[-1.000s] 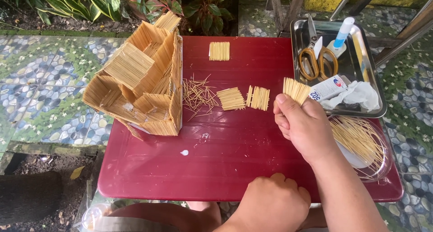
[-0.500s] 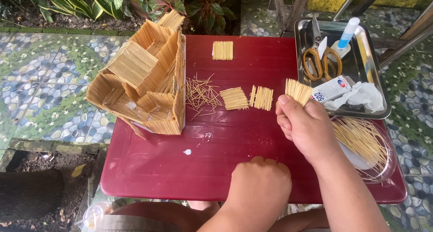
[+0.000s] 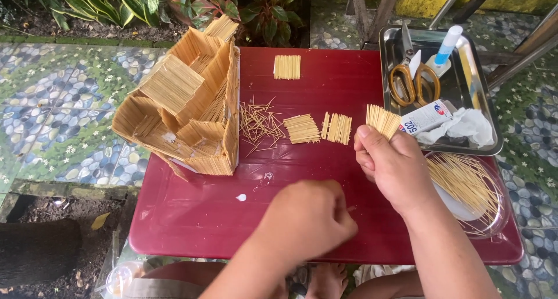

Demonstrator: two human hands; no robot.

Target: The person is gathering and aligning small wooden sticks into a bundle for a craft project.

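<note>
My right hand [image 3: 390, 166] holds a flat panel of glued toothpicks [image 3: 382, 120] upright over the right half of the red table [image 3: 192, 217]. My left hand [image 3: 307, 216] hovers as a closed fist above the table's front middle; whether it holds anything cannot be told. Three more toothpick panels lie flat: one at the back [image 3: 287, 67] and two side by side in the middle [image 3: 302, 129], [image 3: 337, 127]. Loose toothpicks [image 3: 258, 122] are scattered beside a model house made of toothpicks [image 3: 186, 101] on the left.
A metal tray [image 3: 482, 95] at the back right holds orange-handled scissors [image 3: 412, 78], a glue bottle [image 3: 446, 46], a glue tube [image 3: 427, 117] and a crumpled tissue [image 3: 465, 126]. A clear dish of toothpicks [image 3: 468, 185] sits at the front right. A white glue drop [image 3: 241, 197] marks the table.
My left hand has risen from the table's front edge and moved forward over the table. My right hand stays with the toothpick panel.
</note>
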